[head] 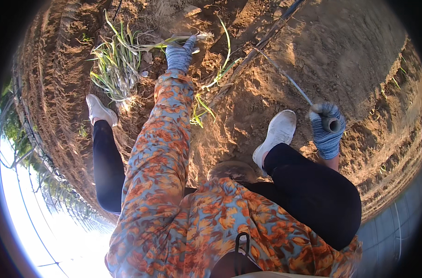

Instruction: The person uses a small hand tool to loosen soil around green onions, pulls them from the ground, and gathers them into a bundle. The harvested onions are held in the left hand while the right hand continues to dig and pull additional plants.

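My left hand (180,55), in a grey-blue knit glove, grips a few green onion plants (152,45); their pale root ends stick out past the fingers to the right. Left of it, a heap of pulled green onions (119,67) lies on the soil, roots toward me. My right hand (327,127), gloved alike, is closed around the tubular handle (332,124) of a hand tool. The tool's thin metal shaft (287,77) runs up and left to the soil near a dark hose or pipe; what its far end is like cannot be made out.
A long dark hose or pipe (270,34) crosses the soil diagonally. Loose green onion plants (216,78) lie or stand beside it. My white shoes (278,130) are planted on both sides, and a rounded brown object (232,171) is between my legs. Ridged soil (51,69) stretches away at left.
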The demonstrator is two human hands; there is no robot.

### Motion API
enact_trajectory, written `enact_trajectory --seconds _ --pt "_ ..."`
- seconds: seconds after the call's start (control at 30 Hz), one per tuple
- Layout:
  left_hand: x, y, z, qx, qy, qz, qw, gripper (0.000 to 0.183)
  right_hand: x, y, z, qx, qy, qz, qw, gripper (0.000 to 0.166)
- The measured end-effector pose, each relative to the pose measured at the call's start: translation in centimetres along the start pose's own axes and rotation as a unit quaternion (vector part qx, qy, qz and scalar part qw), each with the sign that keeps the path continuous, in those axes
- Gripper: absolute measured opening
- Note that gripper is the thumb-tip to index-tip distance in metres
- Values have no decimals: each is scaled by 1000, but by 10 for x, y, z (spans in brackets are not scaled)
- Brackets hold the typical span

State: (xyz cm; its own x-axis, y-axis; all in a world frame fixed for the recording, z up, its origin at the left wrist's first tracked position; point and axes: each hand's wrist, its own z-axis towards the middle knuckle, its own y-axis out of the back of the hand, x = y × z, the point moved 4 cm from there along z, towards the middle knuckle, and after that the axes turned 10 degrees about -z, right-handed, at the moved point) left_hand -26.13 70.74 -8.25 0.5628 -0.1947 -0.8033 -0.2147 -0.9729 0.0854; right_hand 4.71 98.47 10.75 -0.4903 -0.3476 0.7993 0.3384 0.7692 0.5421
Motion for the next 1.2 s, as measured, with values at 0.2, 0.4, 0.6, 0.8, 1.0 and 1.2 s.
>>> enact_trajectory --seconds 0.2,0.4,0.6,0.8,1.0,1.2 --pt "97 -29 39 15 65 44 997 22 -7 2 3 -21 9 6 1000 12" --pt "133 -54 53 60 53 264 961 27 -11 0 10 10 13 -34 999 12" --pt "183 -72 87 91 47 325 940 36 -17 -1 18 36 -10 22 999 12" --pt "208 -76 100 126 44 370 919 50 -23 -6 26 63 -15 26 998 13" --pt "208 -66 101 98 67 440 890 51 -24 -15 38 82 21 -25 996 12" --pt "217 -64 98 115 48 255 959 41 -20 -16 40 96 36 -40 994 12"
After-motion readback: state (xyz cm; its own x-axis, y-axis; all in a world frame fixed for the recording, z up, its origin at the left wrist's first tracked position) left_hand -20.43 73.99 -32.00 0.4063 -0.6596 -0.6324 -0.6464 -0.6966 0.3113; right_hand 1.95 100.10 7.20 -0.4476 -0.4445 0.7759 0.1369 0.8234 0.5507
